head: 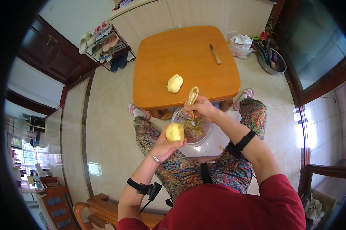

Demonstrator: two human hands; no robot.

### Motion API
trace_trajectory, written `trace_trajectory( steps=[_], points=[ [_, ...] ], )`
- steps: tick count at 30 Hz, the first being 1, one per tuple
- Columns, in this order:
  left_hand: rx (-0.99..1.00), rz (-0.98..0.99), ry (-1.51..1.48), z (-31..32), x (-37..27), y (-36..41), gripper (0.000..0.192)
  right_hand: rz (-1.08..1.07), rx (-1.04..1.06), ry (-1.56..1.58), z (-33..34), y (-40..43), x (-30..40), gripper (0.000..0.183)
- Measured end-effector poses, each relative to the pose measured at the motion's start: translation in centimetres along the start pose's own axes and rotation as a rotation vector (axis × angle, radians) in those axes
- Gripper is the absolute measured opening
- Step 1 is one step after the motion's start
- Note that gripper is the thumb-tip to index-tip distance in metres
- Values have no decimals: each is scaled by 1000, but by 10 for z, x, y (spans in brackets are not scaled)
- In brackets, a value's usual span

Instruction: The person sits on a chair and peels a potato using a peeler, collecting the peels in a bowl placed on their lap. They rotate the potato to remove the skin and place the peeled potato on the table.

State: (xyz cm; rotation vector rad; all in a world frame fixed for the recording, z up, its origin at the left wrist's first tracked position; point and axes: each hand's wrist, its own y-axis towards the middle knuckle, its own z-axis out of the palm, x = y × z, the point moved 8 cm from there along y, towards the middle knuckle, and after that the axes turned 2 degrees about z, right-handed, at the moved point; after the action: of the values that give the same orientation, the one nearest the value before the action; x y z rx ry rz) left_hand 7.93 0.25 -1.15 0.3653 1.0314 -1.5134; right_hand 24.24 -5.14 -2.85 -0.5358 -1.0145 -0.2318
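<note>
My left hand holds a mostly peeled potato, some darker skin showing on its right side. In my right hand is a gold-coloured Y-shaped peeler, its handle pointing up toward the table and its head down over a bowl. That clear bowl stands below my hands, between my legs, with peelings in it. Another peeled potato lies on the orange wooden table near its front edge. A small knife with a wooden handle lies at the table's back right.
A metal basin of vegetables and a plastic bag stand on the floor right of the table. Left of it is a shoe rack. A pale cabinet stands behind. A wooden bench shows at lower left.
</note>
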Motion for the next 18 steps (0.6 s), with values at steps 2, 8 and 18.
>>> trace_trajectory(
  steps=[2,8,18],
  points=[
    [39,-8,-17,0,0,3,66,-36,28,41,10,-6,9,14],
    [-6,34,-176,6,-8,5,59,-165,163,95,50,-32,36,18],
    [120,123,-88,20,-16,6,57,-194,311,84,81,-46,32,20]
  ],
)
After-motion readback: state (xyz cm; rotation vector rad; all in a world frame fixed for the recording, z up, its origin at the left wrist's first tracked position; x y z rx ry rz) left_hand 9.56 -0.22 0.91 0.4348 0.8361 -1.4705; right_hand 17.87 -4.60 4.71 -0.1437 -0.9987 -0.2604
